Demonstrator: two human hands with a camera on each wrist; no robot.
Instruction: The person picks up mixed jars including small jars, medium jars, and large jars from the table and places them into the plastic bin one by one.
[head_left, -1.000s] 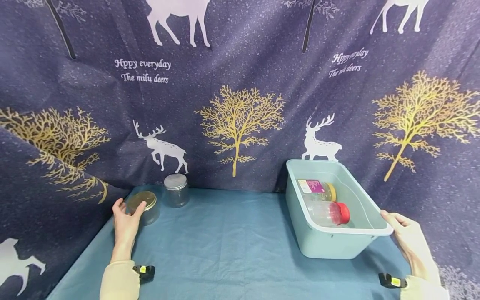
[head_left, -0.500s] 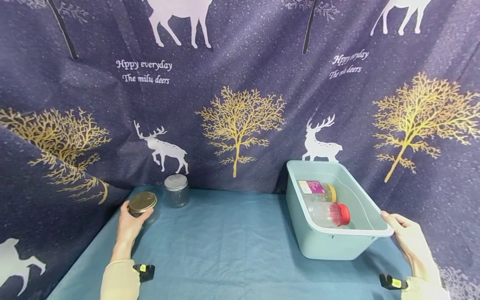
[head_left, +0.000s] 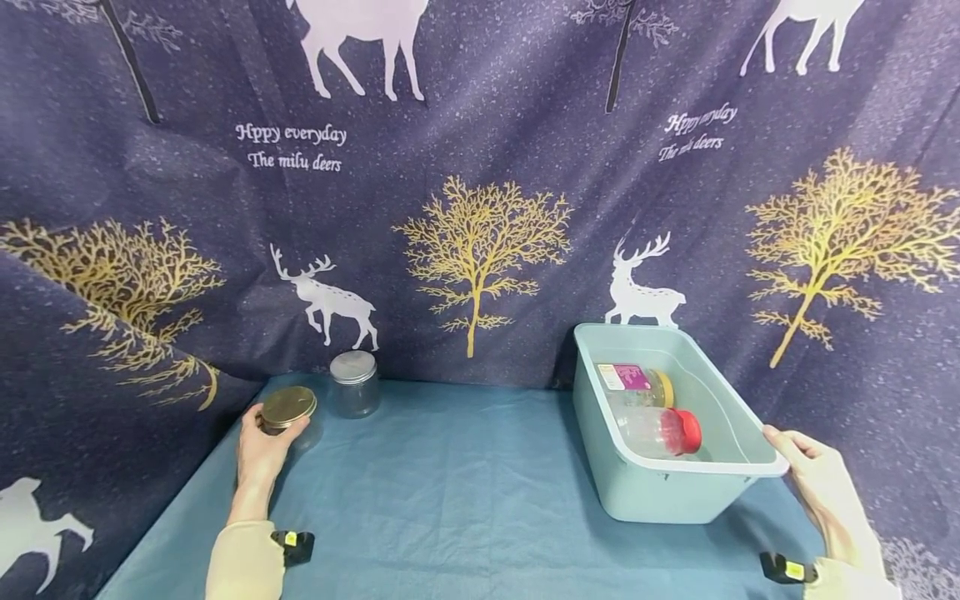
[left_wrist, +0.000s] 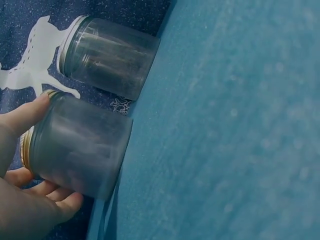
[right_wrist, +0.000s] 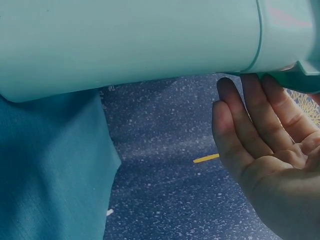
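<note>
Well, the left hand [head_left: 259, 457] grips the upright gold-lid jar [head_left: 289, 406], and the right hand [head_left: 819, 473] holds the bin [head_left: 660, 493], far to the right.

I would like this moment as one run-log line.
left hand: grips gold-lidded jar | right hand: holds bin by rim | silver-lidded jar: upright on table | bin: red-lidded jar, yellow-lidded jar lying inside
</note>
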